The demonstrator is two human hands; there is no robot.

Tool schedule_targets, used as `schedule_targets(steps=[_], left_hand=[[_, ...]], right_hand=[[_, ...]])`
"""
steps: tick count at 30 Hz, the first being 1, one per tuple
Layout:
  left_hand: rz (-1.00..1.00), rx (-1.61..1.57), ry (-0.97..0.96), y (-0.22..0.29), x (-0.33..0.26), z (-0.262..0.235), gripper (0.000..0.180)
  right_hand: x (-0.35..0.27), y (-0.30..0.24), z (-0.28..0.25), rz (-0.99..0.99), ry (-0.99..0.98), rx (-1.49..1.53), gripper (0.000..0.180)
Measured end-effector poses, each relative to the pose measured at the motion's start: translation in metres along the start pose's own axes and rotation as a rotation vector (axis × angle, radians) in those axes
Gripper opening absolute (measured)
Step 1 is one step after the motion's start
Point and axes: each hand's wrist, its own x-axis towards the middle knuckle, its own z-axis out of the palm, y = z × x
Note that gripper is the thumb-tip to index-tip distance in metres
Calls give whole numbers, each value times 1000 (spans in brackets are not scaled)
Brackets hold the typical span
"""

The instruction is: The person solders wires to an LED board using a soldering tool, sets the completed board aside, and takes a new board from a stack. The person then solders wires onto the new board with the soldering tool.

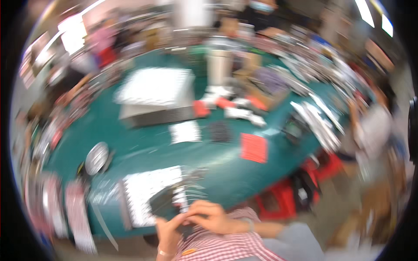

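Note:
Both of my hands meet at the table's near edge, in front of a red-and-white checked apron [226, 248]. My left hand [170, 230] is closed, thumb and fingers pinched together. My right hand [211, 216] is closed too, its fingertips against the left ones. Whatever lies between them is too small and blurred to name. Just beyond the fingers is a dark, flat, smeared piece [163, 202]; whether they touch it I cannot tell. Behind it lies a white sheet with a bumpy pattern [141, 191].
The green table [217, 182] carries a stack of white sheets [154, 87], white [186, 132], black [220, 131] and red squares [254, 148], and a round metallic object [96, 158]. Red stools [278, 202] stand at right. People sit around, including one at right [374, 130].

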Motion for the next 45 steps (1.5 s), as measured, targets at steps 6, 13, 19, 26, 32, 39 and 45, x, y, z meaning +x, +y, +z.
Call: schedule_targets(steps=[6,13,19,26,32,39,45], left_hand=[[90,-227,-118,1,-3,-11,49],[83,-263,-135,-4,2,-18,49],[86,-259,-163,-6,8,-17,52],[93,-243,-165,-6,9,-15,54],[84,-266,-159,-12,8,-18,55],[88,-291,-150,-15,5,-20,53],[84,-309,-147,-18,3,-20,51]], right_hand=[[11,-7,5,91,-141,-35,14],[12,-4,5,109,-143,-90,16],[13,-2,5,129,-130,-111,17],[12,-1,3,44,-109,-189,18],[11,-2,4,43,-125,-184,20],[8,-2,5,24,-139,-215,20],[5,0,6,27,-132,-215,19]])
